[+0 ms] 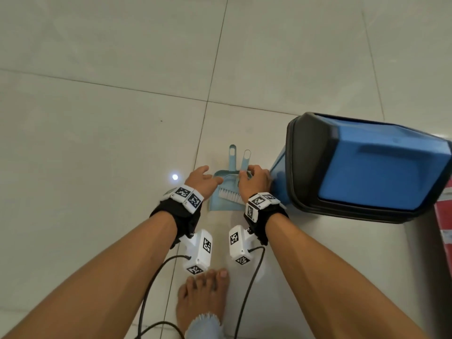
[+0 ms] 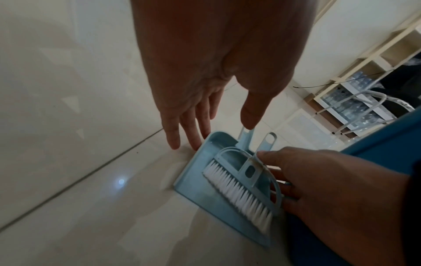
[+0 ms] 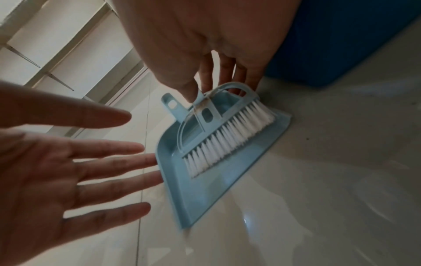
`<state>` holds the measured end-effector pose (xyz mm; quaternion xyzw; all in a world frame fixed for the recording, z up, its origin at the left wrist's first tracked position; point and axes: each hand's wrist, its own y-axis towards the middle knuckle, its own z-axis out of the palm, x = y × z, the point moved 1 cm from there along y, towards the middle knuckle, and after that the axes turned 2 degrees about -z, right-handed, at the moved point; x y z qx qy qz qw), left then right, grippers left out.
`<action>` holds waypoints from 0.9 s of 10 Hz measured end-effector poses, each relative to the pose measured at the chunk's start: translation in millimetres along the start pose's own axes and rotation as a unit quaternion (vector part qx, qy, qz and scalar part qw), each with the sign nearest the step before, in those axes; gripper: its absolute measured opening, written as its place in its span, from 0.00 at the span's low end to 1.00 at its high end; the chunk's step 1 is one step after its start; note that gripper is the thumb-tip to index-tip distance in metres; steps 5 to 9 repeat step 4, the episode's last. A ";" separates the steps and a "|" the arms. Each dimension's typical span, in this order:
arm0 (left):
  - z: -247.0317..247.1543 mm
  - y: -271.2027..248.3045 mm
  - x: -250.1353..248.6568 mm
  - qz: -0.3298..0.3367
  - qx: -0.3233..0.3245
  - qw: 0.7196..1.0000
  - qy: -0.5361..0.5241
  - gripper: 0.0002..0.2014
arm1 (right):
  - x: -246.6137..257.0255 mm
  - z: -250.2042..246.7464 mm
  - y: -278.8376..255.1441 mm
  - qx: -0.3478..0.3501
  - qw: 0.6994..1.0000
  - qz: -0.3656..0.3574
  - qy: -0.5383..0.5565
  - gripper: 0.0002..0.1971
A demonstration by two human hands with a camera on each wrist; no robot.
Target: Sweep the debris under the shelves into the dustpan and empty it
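Note:
A light-blue dustpan (image 1: 221, 204) lies flat on the tiled floor, its handle pointing away from me. A matching brush (image 1: 231, 195) with white bristles rests inside it. My right hand (image 1: 252, 178) grips the brush's arched back, thumb on top and fingers curled under the arch (image 3: 227, 90). My left hand (image 1: 203, 177) hovers with straight, spread fingers (image 2: 196, 142) at the dustpan's (image 2: 198, 183) left rim, holding nothing. In the right wrist view the bristles (image 3: 227, 140) lie across the pan (image 3: 227, 180).
A blue bin (image 1: 367, 167) with a black swing-lid frame stands just right of the dustpan. Shelves (image 2: 364, 59) holding packs of water bottles (image 2: 355, 100) stand farther off. My bare foot (image 1: 203, 297) and two cables are below. A dark speck (image 1: 161, 121) lies on the tiles.

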<state>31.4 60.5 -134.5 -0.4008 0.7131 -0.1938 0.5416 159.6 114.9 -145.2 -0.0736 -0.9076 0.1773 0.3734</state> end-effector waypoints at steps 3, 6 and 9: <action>-4.7 -47.2 -7.3 0.075 -0.037 0.984 0.154 0.32 | 16.8 -20.9 -49.9 0.051 0.986 -0.113 -0.111 0.26; -16.1 -69.7 -20.4 0.108 -0.063 0.972 0.197 0.31 | 31.9 -37.7 -62.6 0.059 0.979 -0.162 -0.110 0.28; -16.1 -69.7 -20.4 0.108 -0.063 0.972 0.197 0.31 | 31.9 -37.7 -62.6 0.059 0.979 -0.162 -0.110 0.28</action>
